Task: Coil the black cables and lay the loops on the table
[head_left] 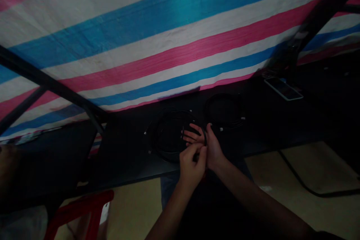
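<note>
Two cable coils formed; a third cable only partly looped.
Coils lie on the table (126, 157) at ten (165, 158) and one o'clock (233, 124) from the hands. Right hand (215, 150), fingers spread toward ten, bears the cable (205, 137); left hand (192, 161) pinched narrow beside its palm, contents undeterminable.

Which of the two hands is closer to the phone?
The right one. The right hand is left of the phone and nearer the person's body. The left hand is on the right hand's other side, farther from the phone.
</note>
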Demonstrator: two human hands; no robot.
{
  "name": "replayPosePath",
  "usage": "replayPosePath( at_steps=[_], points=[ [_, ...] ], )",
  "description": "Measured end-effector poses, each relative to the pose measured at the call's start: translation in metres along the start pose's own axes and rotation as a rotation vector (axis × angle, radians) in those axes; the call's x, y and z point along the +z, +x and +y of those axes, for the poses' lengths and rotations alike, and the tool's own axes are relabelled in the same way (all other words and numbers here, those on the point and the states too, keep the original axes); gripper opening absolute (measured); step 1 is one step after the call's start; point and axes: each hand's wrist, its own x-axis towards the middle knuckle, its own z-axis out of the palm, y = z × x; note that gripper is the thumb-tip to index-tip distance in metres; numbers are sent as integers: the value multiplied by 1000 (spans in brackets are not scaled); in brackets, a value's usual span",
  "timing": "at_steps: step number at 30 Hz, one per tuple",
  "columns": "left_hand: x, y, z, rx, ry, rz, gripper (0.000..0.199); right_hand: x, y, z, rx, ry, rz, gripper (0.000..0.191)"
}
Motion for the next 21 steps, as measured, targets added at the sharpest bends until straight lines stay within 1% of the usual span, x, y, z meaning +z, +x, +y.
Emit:
replayPosePath(
  at_steps=[2,3,4,6,8,9,10,11,13,14,15,16,17,18,21],
  points=[
    [-1,2,-5,-25,0,10,14,4,-4,-4,-25,23,-27,78],
    [-1,4,-6,-39,5,16,14,6,-5,-6,-54,2,-44,78],
    [-2,5,-7,-49,10,21,14,9,-6,-6,-91,-36,-59,74],
    [-4,4,-9,-45,17,9,15,12,-6,-6,-170,-138,-73,58],
    [-4,-1,-10,-15,15,-15,15,14,-3,-6,-233,-215,-77,42],
    [-3,-5,-11,-3,11,-9,15,13,-1,-7,-261,-223,-76,37],
    [-3,-10,-12,-6,3,27,15,13,1,-8,-293,-207,-70,34],
    [-3,-14,-14,-27,-11,101,14,12,3,-11,-331,-175,-58,33],
    [-5,-21,-21,-121,-43,319,15,9,6,-19,-380,-96,-37,30],
    [-8,-22,-26,-179,-48,425,16,7,7,-25,-374,-61,-39,30],
    [-12,-21,-33,-230,-32,497,18,5,7,-31,-346,-32,-53,29],
    [-17,-19,-41,-260,18,522,20,3,7,-37,-299,-6,-76,29],
    [-22,-16,-50,-272,88,506,21,1,7,-43,-247,20,-106,29],
    [-27,-12,-58,-267,170,461,22,-1,7,-48,-202,50,-134,28],
    [-40,0,-80,-207,388,294,27,-8,5,-61,-140,143,-194,22]
  ],
)
